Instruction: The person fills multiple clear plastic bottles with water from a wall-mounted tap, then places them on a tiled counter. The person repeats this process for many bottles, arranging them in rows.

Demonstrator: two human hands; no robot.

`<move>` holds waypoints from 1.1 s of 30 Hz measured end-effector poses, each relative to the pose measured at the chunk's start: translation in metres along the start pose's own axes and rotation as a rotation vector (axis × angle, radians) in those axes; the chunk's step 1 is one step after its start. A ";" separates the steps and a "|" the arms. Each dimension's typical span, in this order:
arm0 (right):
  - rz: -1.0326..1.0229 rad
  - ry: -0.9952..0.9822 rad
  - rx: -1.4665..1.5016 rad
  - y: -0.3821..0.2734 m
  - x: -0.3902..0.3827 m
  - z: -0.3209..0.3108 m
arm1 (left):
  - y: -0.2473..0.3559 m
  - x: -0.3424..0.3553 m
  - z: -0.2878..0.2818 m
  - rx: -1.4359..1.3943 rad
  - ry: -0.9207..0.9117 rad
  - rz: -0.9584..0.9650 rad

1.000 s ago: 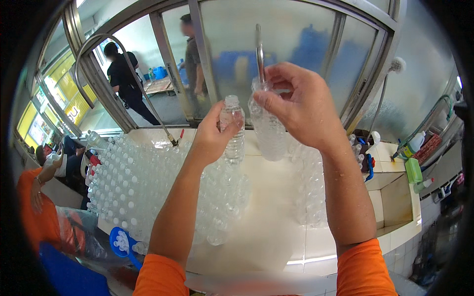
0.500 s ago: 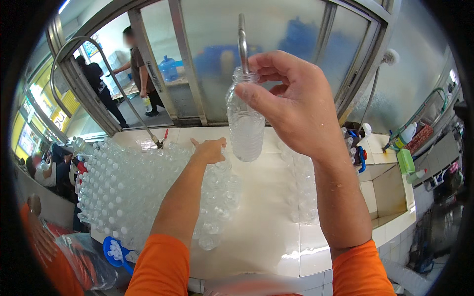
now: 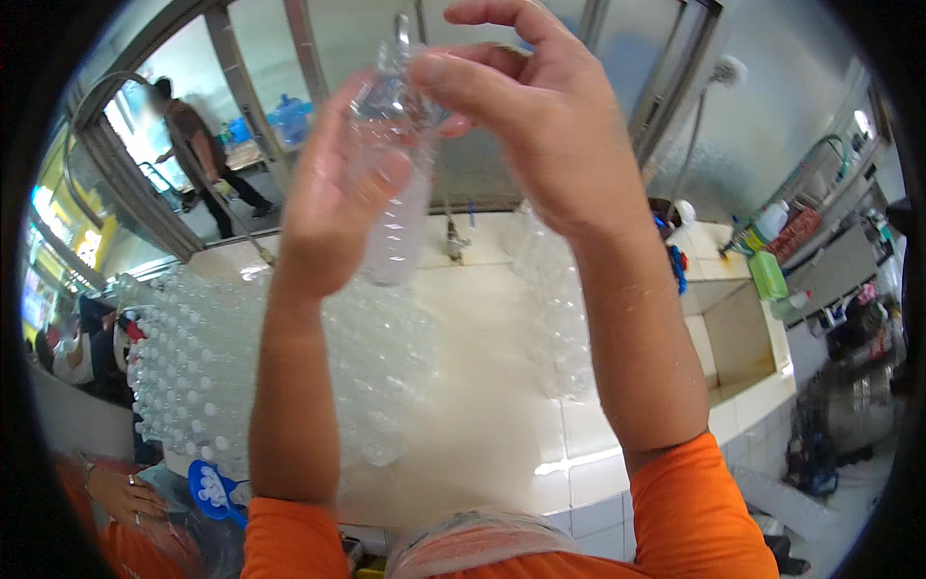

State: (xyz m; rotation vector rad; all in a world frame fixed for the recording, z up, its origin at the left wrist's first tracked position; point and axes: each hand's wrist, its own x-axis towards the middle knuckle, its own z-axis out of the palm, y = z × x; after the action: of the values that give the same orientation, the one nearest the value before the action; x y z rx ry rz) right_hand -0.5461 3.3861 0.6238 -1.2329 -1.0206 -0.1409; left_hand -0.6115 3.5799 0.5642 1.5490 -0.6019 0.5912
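Observation:
A clear plastic bottle (image 3: 391,227) with cloudy-looking contents hangs upright above the tiled counter, below a metal spout (image 3: 402,34). My left hand (image 3: 328,212) is closed round it from the left, with the thumb across its front. High up at the bottle's neck, my right hand (image 3: 545,101) pinches with thumb and fingers, its index finger raised. Blur and overlap hide whether a second bottle is there too. Below on the left stand many clear bottles (image 3: 280,357), packed close together, those at the left end with white caps.
More clear bottles (image 3: 555,309) line the counter's right part. Right of them is a tiled basin (image 3: 743,338). A blue scoop (image 3: 204,487) with white caps lies front left, near another person's hand (image 3: 135,497). A tap (image 3: 455,239) sits at the back; a person (image 3: 193,145) walks beyond the window frame.
My left hand has risen from the packed bottles and now wraps the bottle at the spout. My right hand has moved up and left. The view has shifted, and the person beyond the window has moved.

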 end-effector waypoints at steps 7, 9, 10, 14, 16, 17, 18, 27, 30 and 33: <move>0.540 -0.195 -1.087 0.074 -0.139 -0.115 | 0.019 0.003 0.013 0.253 0.027 0.006; 0.610 -0.235 -1.242 0.104 -0.184 -0.123 | 0.019 0.003 0.014 0.354 0.038 0.043; 0.713 -0.267 -1.405 0.114 -0.201 -0.126 | 0.018 0.004 0.015 0.359 0.049 0.035; 0.721 -0.359 -1.473 0.135 -0.233 -0.134 | 0.020 0.008 0.019 0.379 0.066 0.014; 0.715 -0.306 -1.430 0.134 -0.233 -0.135 | 0.022 0.009 0.021 0.390 0.065 0.008; 0.708 -0.255 -1.388 0.132 -0.229 -0.134 | 0.023 0.009 0.021 0.394 0.065 -0.001; 0.704 -0.217 -1.344 0.129 -0.223 -0.132 | 0.023 0.009 0.023 0.363 0.089 -0.008; 0.298 0.146 -0.318 0.060 -0.092 -0.069 | 0.028 0.004 0.025 0.377 0.140 -0.010; 0.204 0.106 -0.399 0.028 -0.055 -0.043 | 0.028 -0.001 0.024 0.407 0.116 0.020; 0.121 0.051 -0.521 0.009 -0.032 -0.023 | 0.026 -0.011 0.021 0.442 0.073 -0.032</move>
State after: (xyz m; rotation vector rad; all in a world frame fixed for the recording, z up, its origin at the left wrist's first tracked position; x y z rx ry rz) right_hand -0.5465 3.3572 0.5956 -1.7497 -0.8877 -0.3584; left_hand -0.6375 3.5583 0.5745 1.9357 -0.4049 0.7891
